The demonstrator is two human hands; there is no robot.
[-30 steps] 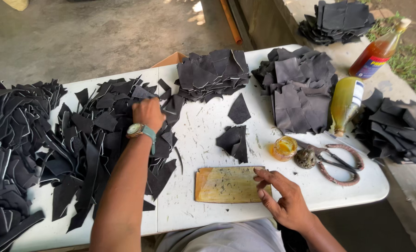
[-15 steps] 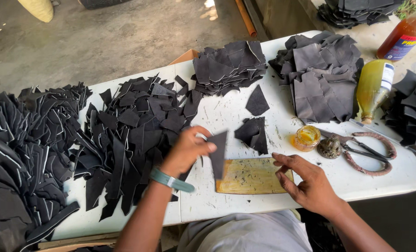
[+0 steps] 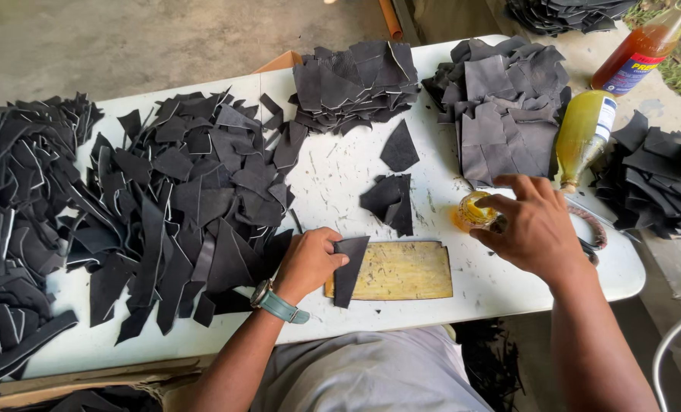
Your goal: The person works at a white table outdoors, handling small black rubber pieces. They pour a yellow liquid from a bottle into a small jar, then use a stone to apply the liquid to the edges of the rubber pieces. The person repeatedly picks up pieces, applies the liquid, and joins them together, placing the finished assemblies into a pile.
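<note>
Near the middle of the tabletop's near edge, the left hand [image 3: 308,263] pinches a narrow black leather piece [image 3: 350,268] between thumb and fingers, closed on its upper end. The strip lies slantwise over the left end of a yellowed rectangular cutting board [image 3: 398,270], its lower tip reaching just past the board's near side. A teal-strapped wristwatch [image 3: 277,302] sits on that wrist.

Towards the right edge, the right hand [image 3: 535,226] is curled over a small round container of amber glue [image 3: 474,211], fingers bent and touching its rim; whether they grip it I cannot tell. Behind the hand, partly hidden, lie scissors with reddish-brown handles [image 3: 594,229].

Just beyond the board, two dark leather cutouts [image 3: 390,200] lie overlapped, and a single pointed cutout [image 3: 399,148] rests a little farther towards the far edge. At the far edge stands a stack of cut pieces [image 3: 356,82], and to its right a second, greyer stack [image 3: 501,107]. A yellow plastic bottle [image 3: 582,133] lies on its side beside that stack, near the right edge. A bottle of amber liquid with a red label [image 3: 637,52] stands on the ground past the far right corner.

A broad loose heap of black scraps [image 3: 180,198] covers the left half of the tabletop, reaching right up to the left hand, and a further mass of white-edged strips [image 3: 16,221] spills over the left edge. Another pile of black pieces [image 3: 657,179] sits off the right edge.
</note>
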